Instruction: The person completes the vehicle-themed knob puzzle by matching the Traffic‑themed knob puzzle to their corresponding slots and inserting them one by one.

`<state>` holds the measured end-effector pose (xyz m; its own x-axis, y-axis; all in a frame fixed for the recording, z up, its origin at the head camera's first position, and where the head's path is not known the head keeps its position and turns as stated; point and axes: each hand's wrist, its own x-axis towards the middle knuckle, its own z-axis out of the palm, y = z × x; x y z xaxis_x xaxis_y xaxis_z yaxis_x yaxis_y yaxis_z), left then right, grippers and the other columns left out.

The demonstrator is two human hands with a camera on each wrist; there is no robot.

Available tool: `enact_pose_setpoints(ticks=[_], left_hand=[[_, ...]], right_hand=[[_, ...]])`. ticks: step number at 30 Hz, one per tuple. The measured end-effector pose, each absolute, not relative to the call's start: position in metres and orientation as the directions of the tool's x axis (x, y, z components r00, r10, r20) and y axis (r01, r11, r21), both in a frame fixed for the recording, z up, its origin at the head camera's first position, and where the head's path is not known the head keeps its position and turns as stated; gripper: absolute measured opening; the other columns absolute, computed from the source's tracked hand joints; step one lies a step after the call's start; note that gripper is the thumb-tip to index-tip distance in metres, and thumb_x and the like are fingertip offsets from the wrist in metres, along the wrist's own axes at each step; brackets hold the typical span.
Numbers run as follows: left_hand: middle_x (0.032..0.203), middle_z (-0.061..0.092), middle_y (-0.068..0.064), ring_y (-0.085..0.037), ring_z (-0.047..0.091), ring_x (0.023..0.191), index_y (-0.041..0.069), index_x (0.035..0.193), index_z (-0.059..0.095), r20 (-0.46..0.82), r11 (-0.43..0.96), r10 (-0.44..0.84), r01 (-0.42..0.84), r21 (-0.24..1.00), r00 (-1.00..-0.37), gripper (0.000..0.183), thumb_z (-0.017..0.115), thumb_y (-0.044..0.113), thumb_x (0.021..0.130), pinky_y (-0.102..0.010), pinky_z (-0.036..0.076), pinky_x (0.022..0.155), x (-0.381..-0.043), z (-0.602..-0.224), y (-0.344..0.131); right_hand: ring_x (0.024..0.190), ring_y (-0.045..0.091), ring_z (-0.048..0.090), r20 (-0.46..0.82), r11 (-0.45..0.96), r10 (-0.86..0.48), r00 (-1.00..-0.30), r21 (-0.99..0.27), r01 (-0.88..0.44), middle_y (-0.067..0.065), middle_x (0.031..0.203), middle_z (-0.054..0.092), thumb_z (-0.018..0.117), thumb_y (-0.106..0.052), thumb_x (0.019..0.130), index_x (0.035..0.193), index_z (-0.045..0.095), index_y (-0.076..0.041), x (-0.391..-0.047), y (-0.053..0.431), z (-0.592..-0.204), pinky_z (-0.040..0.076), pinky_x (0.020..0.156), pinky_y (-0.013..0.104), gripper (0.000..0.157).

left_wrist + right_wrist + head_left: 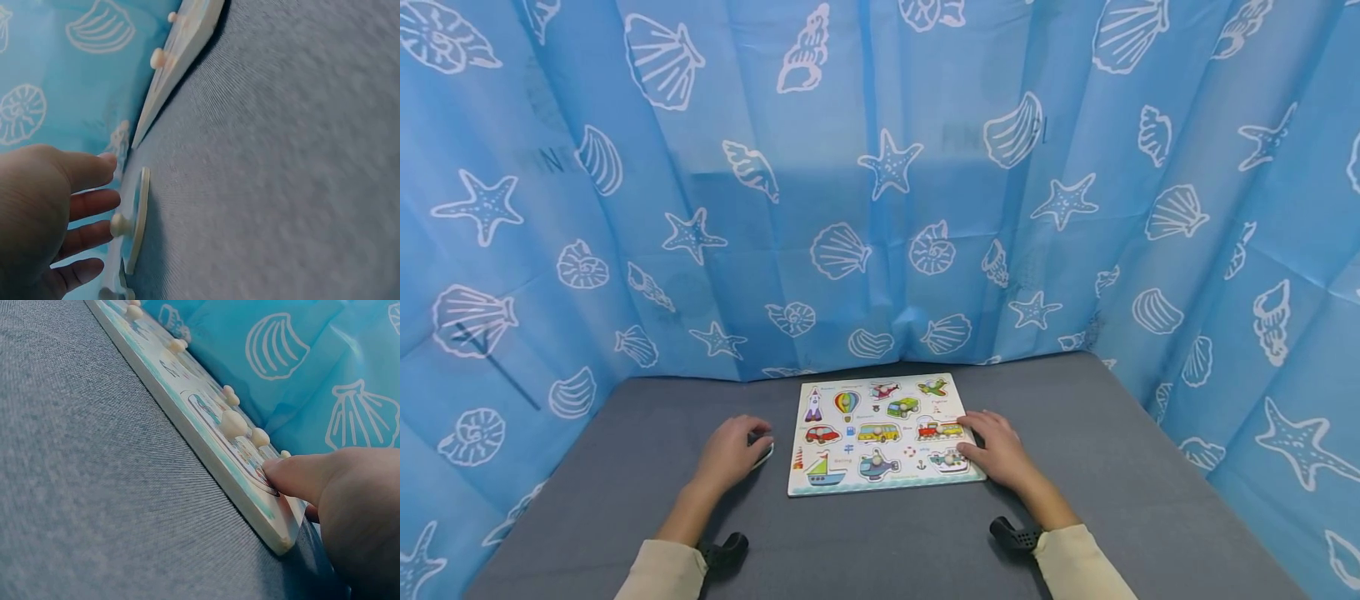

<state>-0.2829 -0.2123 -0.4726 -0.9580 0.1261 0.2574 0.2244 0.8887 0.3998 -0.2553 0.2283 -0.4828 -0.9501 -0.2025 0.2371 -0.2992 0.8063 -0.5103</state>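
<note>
A wooden peg puzzle board with vehicle pictures lies flat on the table. Left of it is my left hand, palm turned inward. Beside its fingers, in the left wrist view, a loose puzzle piece with a pale knob lies close to the table; the fingertips come right up to the knob without curling round it. My right hand rests at the board's right edge. Its straight thumb presses on the board's top by the ship piece, partly hidden by the hand; other fingers are mostly hidden.
Grey cloth covers the table. A blue curtain with shells and starfish hangs behind and at both sides. Several knobbed pieces, such as the bus, sit in the board. Another small knobbed piece shows below the left hand.
</note>
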Motion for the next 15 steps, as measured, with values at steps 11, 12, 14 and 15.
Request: enact_pose_setpoints(ticks=[11, 12, 14, 15], left_hand=[[0.093, 0.065, 0.000, -0.020, 0.059, 0.085, 0.011, 0.102, 0.072, 0.236, 0.895, 0.135, 0.220, 0.388, -0.962, 0.017, 0.074, 0.019, 0.086, -0.045, 0.048, 0.075, -0.271, -0.473, -0.219], [0.093, 0.065, 0.000, -0.019, 0.058, 0.085, 0.012, 0.101, 0.072, 0.237, 0.893, 0.142, 0.227, 0.388, -0.961, 0.017, 0.075, 0.019, 0.086, -0.045, 0.048, 0.075, -0.270, -0.473, -0.219], [0.092, 0.064, 0.001, -0.018, 0.058, 0.085, 0.013, 0.101, 0.072, 0.237, 0.891, 0.152, 0.236, 0.388, -0.960, 0.018, 0.075, 0.019, 0.085, -0.044, 0.048, 0.075, -0.268, -0.472, -0.219], [0.092, 0.064, 0.002, -0.018, 0.058, 0.084, 0.013, 0.101, 0.072, 0.234, 0.891, 0.156, 0.239, 0.385, -0.960, 0.017, 0.076, 0.019, 0.085, -0.043, 0.048, 0.074, -0.268, -0.472, -0.219]], right_hand=[[0.133, 0.048, 0.032, 0.233, 0.804, -0.203, -0.951, -0.514, -0.298, 0.023, 0.137, 0.051, 0.067, -0.019, 0.091, 0.128, 0.061, -0.003, -0.254, 0.227, -0.481, 0.024, 0.101, 0.067, 0.041], [0.133, 0.048, 0.033, 0.236, 0.803, -0.204, -0.950, -0.516, -0.300, 0.023, 0.137, 0.051, 0.067, -0.018, 0.091, 0.128, 0.061, -0.003, -0.254, 0.227, -0.481, 0.024, 0.101, 0.067, 0.041], [0.133, 0.048, 0.033, 0.241, 0.801, -0.205, -0.949, -0.515, -0.304, 0.023, 0.137, 0.051, 0.067, -0.018, 0.091, 0.128, 0.061, -0.003, -0.254, 0.227, -0.480, 0.024, 0.100, 0.067, 0.040], [0.133, 0.048, 0.033, 0.241, 0.802, -0.206, -0.948, -0.514, -0.305, 0.023, 0.137, 0.051, 0.067, -0.018, 0.091, 0.128, 0.061, -0.003, -0.254, 0.227, -0.480, 0.025, 0.100, 0.067, 0.041]])
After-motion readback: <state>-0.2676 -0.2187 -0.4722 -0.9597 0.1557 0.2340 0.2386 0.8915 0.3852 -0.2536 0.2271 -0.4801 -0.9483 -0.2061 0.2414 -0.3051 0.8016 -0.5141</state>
